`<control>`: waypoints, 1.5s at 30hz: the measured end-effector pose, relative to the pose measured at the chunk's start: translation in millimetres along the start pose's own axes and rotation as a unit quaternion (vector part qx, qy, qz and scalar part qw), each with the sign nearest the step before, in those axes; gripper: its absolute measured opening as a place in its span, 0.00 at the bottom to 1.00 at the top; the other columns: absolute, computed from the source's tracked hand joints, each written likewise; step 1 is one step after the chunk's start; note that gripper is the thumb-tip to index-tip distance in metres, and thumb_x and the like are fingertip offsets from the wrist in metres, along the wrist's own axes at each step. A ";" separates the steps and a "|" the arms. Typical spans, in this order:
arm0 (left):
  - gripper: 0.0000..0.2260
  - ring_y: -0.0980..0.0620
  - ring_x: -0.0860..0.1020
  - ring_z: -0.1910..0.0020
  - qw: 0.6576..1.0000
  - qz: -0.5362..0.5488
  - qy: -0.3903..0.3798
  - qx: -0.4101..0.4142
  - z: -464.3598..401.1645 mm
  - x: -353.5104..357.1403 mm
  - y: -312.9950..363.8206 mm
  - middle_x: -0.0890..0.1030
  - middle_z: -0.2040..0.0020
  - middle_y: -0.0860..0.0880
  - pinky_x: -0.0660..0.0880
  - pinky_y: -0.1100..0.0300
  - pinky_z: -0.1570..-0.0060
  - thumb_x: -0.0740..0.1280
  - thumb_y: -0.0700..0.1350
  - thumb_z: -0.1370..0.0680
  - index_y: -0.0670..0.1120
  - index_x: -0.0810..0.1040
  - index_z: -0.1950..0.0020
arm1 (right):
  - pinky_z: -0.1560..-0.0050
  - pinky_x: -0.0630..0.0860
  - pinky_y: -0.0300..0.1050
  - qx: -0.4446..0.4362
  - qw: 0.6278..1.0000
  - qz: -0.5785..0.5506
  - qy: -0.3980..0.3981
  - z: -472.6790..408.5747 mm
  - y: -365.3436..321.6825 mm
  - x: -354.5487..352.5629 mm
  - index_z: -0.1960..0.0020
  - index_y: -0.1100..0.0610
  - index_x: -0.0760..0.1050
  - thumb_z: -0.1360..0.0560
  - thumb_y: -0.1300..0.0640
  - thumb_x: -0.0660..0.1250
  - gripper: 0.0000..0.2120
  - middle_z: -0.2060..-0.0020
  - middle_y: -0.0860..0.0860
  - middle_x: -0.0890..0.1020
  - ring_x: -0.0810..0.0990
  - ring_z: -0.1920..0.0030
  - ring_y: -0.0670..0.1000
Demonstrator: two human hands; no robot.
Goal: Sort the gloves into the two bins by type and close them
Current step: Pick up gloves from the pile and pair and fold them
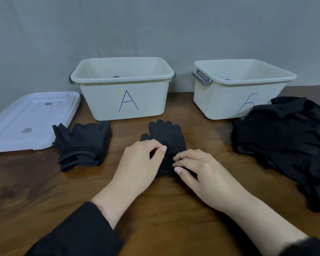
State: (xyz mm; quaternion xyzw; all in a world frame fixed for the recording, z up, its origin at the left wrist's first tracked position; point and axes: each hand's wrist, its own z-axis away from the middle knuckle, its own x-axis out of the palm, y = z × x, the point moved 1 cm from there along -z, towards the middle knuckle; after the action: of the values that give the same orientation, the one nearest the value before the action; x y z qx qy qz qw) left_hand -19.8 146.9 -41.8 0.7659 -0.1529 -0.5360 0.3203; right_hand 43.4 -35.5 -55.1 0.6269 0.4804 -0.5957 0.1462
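- brown wooden table (44,185), visible grain, darker knot-like patch at the left, spans the whole lower view
- plain grey wall (155,24) behind it, matte, meets the table's back edge
- few small dark specks and scuffs on the wall, upper left and centre
- black long sleeves (78,235) on both forearms at the bottom edge; left cuff ends at the wrist, right one only just in view at the corner
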 end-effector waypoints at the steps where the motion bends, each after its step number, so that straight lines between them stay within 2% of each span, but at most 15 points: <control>1: 0.11 0.61 0.75 0.51 1.000 -0.022 -0.004 0.004 0.5 0.0 1.7 0.80 0.56 0.61 0.72 0.55 0.43 0.59 0.55 0.18 0.56 0.81 0.49 | 0.33 0.69 0.41 -0.001 1.000 -0.003 0.004 -0.1 0.1 0.3 0.39 0.46 0.82 0.18 0.44 0.57 0.17 0.39 0.36 0.77 0.71 0.37 0.37; 5: 0.09 0.60 0.74 0.52 0.998 -0.048 0.027 0.026 1.3 1.3 8.6 0.77 0.57 0.64 0.72 0.48 0.41 0.60 0.54 0.18 0.57 0.81 0.46 | 0.35 0.71 0.39 0.030 0.996 -0.049 0.062 0.2 4.8 -1.6 0.39 0.48 0.81 0.18 0.46 0.60 0.14 0.41 0.37 0.77 0.73 0.38 0.38; 10: 0.11 0.61 0.71 0.50 0.992 -0.019 0.087 0.085 1.6 17.8 32.6 0.78 0.51 0.61 0.70 0.55 0.41 0.62 0.51 0.19 0.54 0.81 0.41 | 0.46 0.75 0.36 0.104 0.978 -0.091 0.159 -0.7 20.8 -13.2 0.46 0.51 0.81 0.16 0.51 0.61 0.10 0.49 0.40 0.79 0.77 0.47 0.41; 16: 0.13 0.60 0.72 0.46 0.989 0.036 0.093 0.106 -3.2 51.5 76.6 0.81 0.45 0.56 0.72 0.54 0.37 0.61 0.52 0.19 0.52 0.81 0.39 | 0.53 0.73 0.32 0.131 0.954 -0.080 0.257 6.7 33.1 -22.6 0.47 0.54 0.80 0.15 0.56 0.59 0.11 0.54 0.44 0.78 0.76 0.54 0.43; 19: 0.13 0.62 0.71 0.47 0.989 0.060 0.081 0.110 -4.2 62.9 88.8 0.77 0.48 0.61 0.74 0.53 0.37 0.60 0.52 0.19 0.53 0.80 0.39 | 0.50 0.76 0.41 0.133 0.947 -0.071 0.283 11.5 40.8 -24.7 0.45 0.54 0.80 0.17 0.58 0.62 0.08 0.53 0.44 0.80 0.77 0.52 0.44; 22: 0.12 0.63 0.72 0.48 0.990 0.045 0.057 0.122 -4.2 64.0 84.3 0.75 0.49 0.63 0.74 0.55 0.39 0.61 0.52 0.18 0.54 0.79 0.38 | 0.45 0.75 0.52 0.138 0.945 0.022 0.295 14.7 56.2 -30.8 0.45 0.53 0.80 0.20 0.56 0.67 0.06 0.48 0.46 0.80 0.78 0.48 0.48; 24: 0.11 0.61 0.74 0.48 0.990 0.056 0.052 0.120 -4.9 61.1 77.9 0.77 0.49 0.62 0.74 0.59 0.41 0.62 0.51 0.18 0.54 0.79 0.39 | 0.36 0.71 0.57 0.158 0.936 0.107 0.294 15.4 73.1 -39.2 0.42 0.54 0.81 0.23 0.53 0.70 0.11 0.44 0.48 0.80 0.78 0.44 0.52; 26: 0.11 0.60 0.75 0.48 0.990 0.070 0.051 0.112 -5.4 59.2 74.5 0.79 0.49 0.60 0.72 0.66 0.45 0.62 0.51 0.18 0.53 0.80 0.39 | 0.26 0.62 0.62 0.206 0.926 0.180 0.260 15.8 90.7 -46.5 0.37 0.55 0.80 0.24 0.48 0.71 0.18 0.38 0.50 0.79 0.76 0.36 0.54; 28: 0.11 0.60 0.75 0.48 0.991 0.072 0.049 0.106 -4.9 59.6 74.3 0.78 0.49 0.61 0.69 0.71 0.48 0.62 0.51 0.18 0.54 0.80 0.39 | 0.23 0.55 0.64 0.249 0.918 0.224 0.214 15.0 103.5 -47.2 0.33 0.56 0.78 0.25 0.44 0.72 0.25 0.34 0.52 0.77 0.73 0.30 0.55; 30: 0.11 0.62 0.75 0.48 0.991 0.066 0.044 0.111 -2.9 61.3 76.3 0.77 0.49 0.62 0.68 0.72 0.48 0.62 0.51 0.18 0.55 0.79 0.39 | 0.23 0.53 0.64 0.262 0.912 0.240 0.205 12.7 109.3 -43.7 0.35 0.57 0.79 0.25 0.44 0.73 0.24 0.34 0.53 0.78 0.73 0.30 0.56; 32: 0.11 0.62 0.75 0.47 0.990 0.065 0.039 0.120 -0.2 62.6 78.3 0.77 0.49 0.64 0.69 0.70 0.47 0.62 0.52 0.19 0.55 0.79 0.39 | 0.23 0.54 0.63 0.260 0.906 0.234 0.237 10.3 110.5 -42.1 0.40 0.56 0.81 0.25 0.50 0.71 0.16 0.37 0.52 0.80 0.75 0.33 0.56; 35: 0.11 0.61 0.75 0.46 0.989 0.068 0.039 0.123 0.9 62.7 79.4 0.76 0.50 0.65 0.72 0.64 0.44 0.62 0.52 0.19 0.55 0.79 0.39 | 0.23 0.56 0.62 0.254 0.900 0.200 0.293 9.8 112.1 -41.3 0.46 0.55 0.84 0.23 0.56 0.68 0.09 0.43 0.50 0.82 0.78 0.38 0.55; 38: 0.10 0.60 0.75 0.46 0.989 0.071 0.045 0.120 -0.2 62.5 78.1 0.77 0.49 0.64 0.72 0.64 0.44 0.62 0.51 0.19 0.55 0.80 0.39 | 0.24 0.59 0.61 0.224 0.903 0.177 0.321 14.0 102.7 -44.5 0.47 0.54 0.83 0.20 0.56 0.63 0.10 0.46 0.47 0.83 0.79 0.42 0.52; 40: 0.11 0.60 0.75 0.46 0.989 0.067 0.047 0.123 -0.9 62.2 77.4 0.78 0.49 0.63 0.73 0.63 0.44 0.62 0.51 0.19 0.55 0.80 0.39 | 0.29 0.65 0.55 0.185 0.915 0.161 0.319 20.1 85.0 -47.7 0.48 0.53 0.81 0.20 0.55 0.59 0.11 0.48 0.46 0.82 0.79 0.45 0.50; 45: 0.12 0.63 0.72 0.45 0.990 0.022 0.012 0.136 -2.3 62.8 75.0 0.78 0.45 0.61 0.71 0.60 0.39 0.60 0.52 0.18 0.55 0.79 0.38 | 0.46 0.76 0.49 0.135 0.970 0.117 0.163 48.5 53.1 -31.4 0.43 0.52 0.82 0.18 0.54 0.63 0.10 0.44 0.45 0.79 0.78 0.48 0.49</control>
State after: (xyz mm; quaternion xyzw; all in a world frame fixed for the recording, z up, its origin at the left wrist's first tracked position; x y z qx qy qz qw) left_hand 14.3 55.3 -37.6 0.8052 -0.2370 -0.4939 0.2270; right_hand 60.6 -111.9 -59.9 0.7812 0.3362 -0.5238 0.0483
